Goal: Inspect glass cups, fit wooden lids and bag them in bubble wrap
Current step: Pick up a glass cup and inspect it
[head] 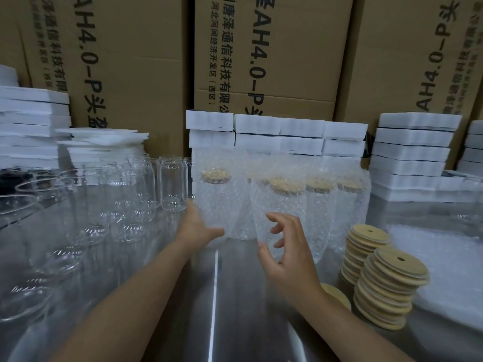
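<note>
- At the far left, a stack of white foam sheets [31, 113] is sitting in front of tall cardboard boxes [274, 48], which are lining the whole back of the scene.
- Just right of the foam, many empty glass cups [130, 205] are standing upright in rows on the left part of a shiny metal counter [235, 309], with none wearing a lid.
- The left hand [198, 226] is reaching forward between the rightmost empty cup [173, 184] and the first bagged cup. Its fingers are lying straight and wide and holding nothing, and whether they are touching either cup cannot be told.
- In the middle, a row of bagged cups [287, 202] is standing upright, each with a wooden lid showing through its bubble wrap.
- The right hand [290, 252] is hovering just in front of those bagged cups, its fingers spread wide and loosely curled, gripping nothing.
- Right of that hand, two stacks of round wooden lids [386, 288] are sitting on the counter, each top lid showing a small hole.
- A single lid [337, 293] is lying partly hidden behind the right wrist.
- At the far right, a heap of loose bubble wrap [444, 257] is lying beside the lids, with more foam blocks [413, 147] piling up behind it.
</note>
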